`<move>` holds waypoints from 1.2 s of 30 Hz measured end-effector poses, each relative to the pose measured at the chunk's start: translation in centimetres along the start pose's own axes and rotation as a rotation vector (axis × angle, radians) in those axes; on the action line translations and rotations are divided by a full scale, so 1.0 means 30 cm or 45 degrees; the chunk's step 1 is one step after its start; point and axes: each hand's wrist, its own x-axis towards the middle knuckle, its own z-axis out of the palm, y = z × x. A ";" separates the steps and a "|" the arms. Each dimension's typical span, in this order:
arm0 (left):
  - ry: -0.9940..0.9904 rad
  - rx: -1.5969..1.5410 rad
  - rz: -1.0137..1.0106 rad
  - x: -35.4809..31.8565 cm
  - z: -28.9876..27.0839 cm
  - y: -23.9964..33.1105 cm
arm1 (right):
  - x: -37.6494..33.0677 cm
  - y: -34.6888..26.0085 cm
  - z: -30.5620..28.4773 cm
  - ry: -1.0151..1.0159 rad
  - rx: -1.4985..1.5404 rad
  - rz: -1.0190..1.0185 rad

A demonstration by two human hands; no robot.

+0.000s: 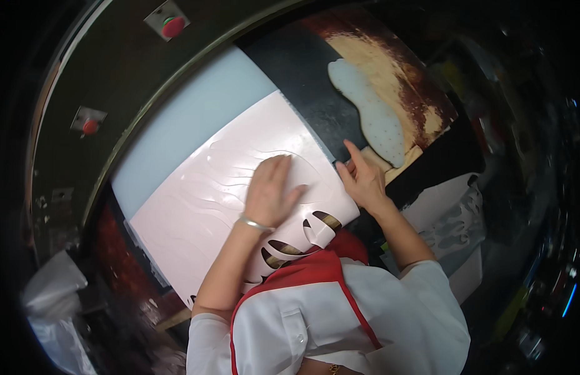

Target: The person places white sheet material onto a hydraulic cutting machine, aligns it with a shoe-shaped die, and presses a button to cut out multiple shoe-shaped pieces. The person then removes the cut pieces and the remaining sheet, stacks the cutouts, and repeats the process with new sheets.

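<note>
A pale pink flexible sheet (pixel 196 181) with curved cut lines lies over a white board (pixel 208 87). Leaf-shaped holes open along its edge near my body, where it hangs over. My left hand (pixel 271 190), slightly blurred, rests on the sheet among the cut lines, fingers stretched out and thumb apart. Just beyond the sheet's right edge is my right hand (pixel 365 180), its index finger and thumb spread with nothing visible between them. Beside that hand lies a white, sole-shaped piece (pixel 368 112) with small dots on it.
A dark green machine beam (pixel 124 75) with red push buttons (pixel 173 26) runs along the far left. Under the sole-shaped piece are a black surface (pixel 296 62) and a worn reddish-brown board (pixel 427 94). Cut-out sheet scraps (pixel 449 212) hang at right; clear plastic (pixel 55 281) sits lower left.
</note>
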 end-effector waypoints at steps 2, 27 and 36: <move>-0.060 0.003 -0.079 0.012 0.061 0.089 | -0.028 -0.009 0.015 -0.209 0.785 0.207; 0.608 0.146 -0.328 -0.415 -0.165 -0.069 | -0.111 -0.021 0.177 0.359 0.135 -0.149; 0.358 0.456 -0.078 -0.434 0.090 -0.052 | -0.136 0.009 0.193 0.469 0.049 -0.230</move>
